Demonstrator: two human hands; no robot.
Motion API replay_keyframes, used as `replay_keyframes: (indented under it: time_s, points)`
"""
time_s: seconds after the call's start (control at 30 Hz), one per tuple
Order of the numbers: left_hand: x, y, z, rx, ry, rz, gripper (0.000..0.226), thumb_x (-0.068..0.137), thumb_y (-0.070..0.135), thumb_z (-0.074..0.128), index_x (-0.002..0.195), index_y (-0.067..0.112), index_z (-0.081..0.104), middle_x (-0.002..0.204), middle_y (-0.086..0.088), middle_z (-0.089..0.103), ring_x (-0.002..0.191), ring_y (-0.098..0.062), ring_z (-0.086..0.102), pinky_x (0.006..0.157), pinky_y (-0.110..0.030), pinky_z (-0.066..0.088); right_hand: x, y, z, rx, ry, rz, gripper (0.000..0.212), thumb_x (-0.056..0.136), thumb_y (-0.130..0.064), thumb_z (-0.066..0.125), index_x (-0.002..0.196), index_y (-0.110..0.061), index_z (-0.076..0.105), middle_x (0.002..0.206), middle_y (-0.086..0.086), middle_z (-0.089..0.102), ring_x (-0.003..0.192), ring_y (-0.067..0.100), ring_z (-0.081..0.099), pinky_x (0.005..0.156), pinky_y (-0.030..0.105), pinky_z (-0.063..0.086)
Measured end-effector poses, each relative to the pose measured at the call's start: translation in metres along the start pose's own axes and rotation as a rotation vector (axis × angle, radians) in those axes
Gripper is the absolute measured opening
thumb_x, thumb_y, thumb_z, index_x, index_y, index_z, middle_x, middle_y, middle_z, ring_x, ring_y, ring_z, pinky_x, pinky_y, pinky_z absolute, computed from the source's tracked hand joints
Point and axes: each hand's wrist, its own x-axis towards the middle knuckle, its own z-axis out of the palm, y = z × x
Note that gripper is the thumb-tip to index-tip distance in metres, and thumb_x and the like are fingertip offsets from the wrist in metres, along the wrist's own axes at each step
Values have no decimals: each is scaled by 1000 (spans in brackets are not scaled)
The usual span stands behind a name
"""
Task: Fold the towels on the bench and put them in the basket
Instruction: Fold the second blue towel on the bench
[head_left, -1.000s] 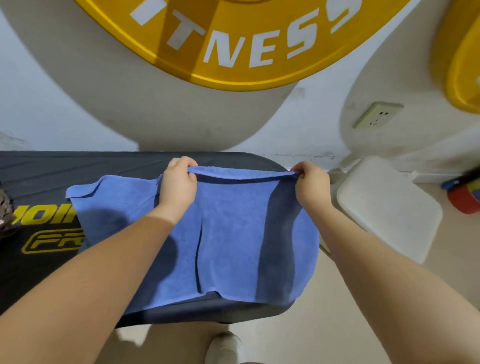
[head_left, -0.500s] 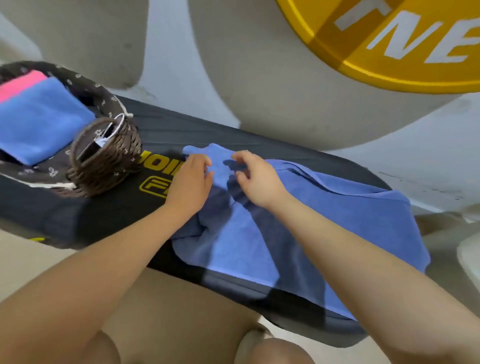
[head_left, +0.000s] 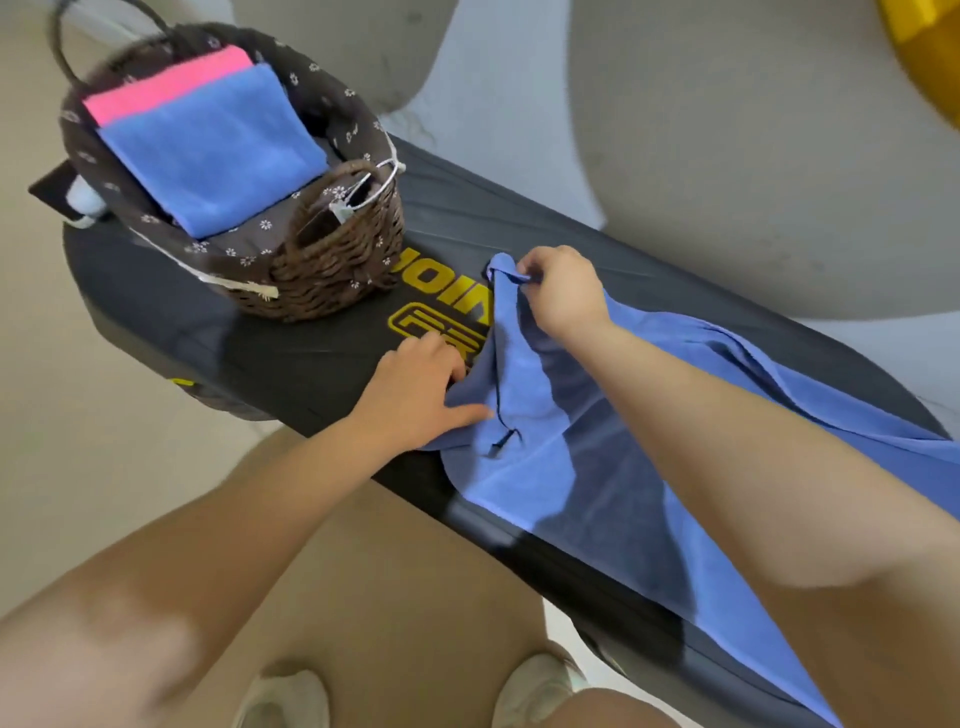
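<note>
Hands both on the blue towel (head_left: 597, 457): right hand (head_left: 563, 291) pinches its far corner between thumb and fingertips, corner lifted off the tabletop (head_left: 311, 364); left hand (head_left: 421, 389) sits nearer the body, thumb stretched along the towel's near edge, fingers curled and tucked at the fold, so whether they grip the cloth I cannot tell. Towel hangs slack between the two hands, a dark hem line running down it. Rest of the towel trails away under the right forearm, flat along the tabletop, its near edge draped over the side. Yellow lettering on the black pad shows just beyond the left hand, partly under cloth. Past that, well beyond the left hand, wicker basket (head_left: 322, 260) with a flower-print liner stands on the tabletop end; inside it a folded blue towel (head_left: 213, 150) lies on top of a folded pink towel (head_left: 166, 88). Below the hands: bare knees and pale shoes (head_left: 283, 696) on the floor
</note>
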Motion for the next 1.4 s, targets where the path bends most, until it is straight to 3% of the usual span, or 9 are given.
replay_keyframes:
  time_s: [0.07,0.33,0.63,0.73,0.83,0.93,1.1,1.23,1.4]
  points:
    - [-1,-2,-3,20,-61,14,31,86,40,58,77,15,44,92,0,40,91,-18,39,77,-32,37,5,0,-3,42,48,40,21,91,-13,47,97,-10,67,111,17,60,85,25,53,67,25,32]
    - [-9,-31,-56,-1082,-143,-252,21,89,11,57,70,17,51,72,-5,61,67,-15,55,62,-26,40,10,-24,-33,317,75,158,24,90,-18,50,71,-12,64,57,1,48,55,16,41,57,26,36]
    - [-27,-78,-53,-228,-113,-135,20,90,29,57,88,9,55,66,3,51,64,-14,47,55,-25,31,24,-61,-5,505,120,186,26,88,-6,40,67,-17,50,73,5,60,60,17,53,57,22,45]
    - [-29,-97,-53,-74,-135,-149,29,92,34,52,76,11,47,66,1,47,71,-23,50,57,-32,32,25,-72,11,383,37,127,27,88,-5,42,103,-18,60,90,-1,63,88,16,55,79,25,46]
    - [-28,-110,-61,171,-118,-162,30,93,37,49,78,14,38,69,3,43,74,-26,51,59,-32,32,21,-73,25,377,-229,69,62,90,6,31,146,-23,26,141,-1,46,132,19,40,102,22,31]
    - [-31,-108,-63,363,16,-151,33,89,40,55,96,12,40,83,0,44,76,-27,56,51,-30,28,15,-69,31,429,-287,34,73,90,10,29,150,-24,6,156,-1,20,143,16,21,108,21,21]
    - [-30,-79,-47,386,144,310,26,68,18,74,68,10,49,42,0,44,29,-22,38,42,-13,2,-6,-51,18,346,-93,74,55,90,2,41,142,-12,35,148,3,36,138,17,32,107,17,23]
    - [-3,-18,-28,274,-79,419,10,94,20,40,97,14,48,66,-3,50,58,-28,45,45,-26,18,-40,-20,-12,243,-20,113,44,88,2,43,131,-6,48,137,7,49,127,20,44,87,7,26]
    - [28,60,-5,33,9,594,32,87,22,33,96,8,60,89,-9,61,75,-29,60,60,-35,48,-99,55,-43,-124,195,201,30,86,-7,48,114,-7,59,120,12,55,111,33,48,91,37,40]
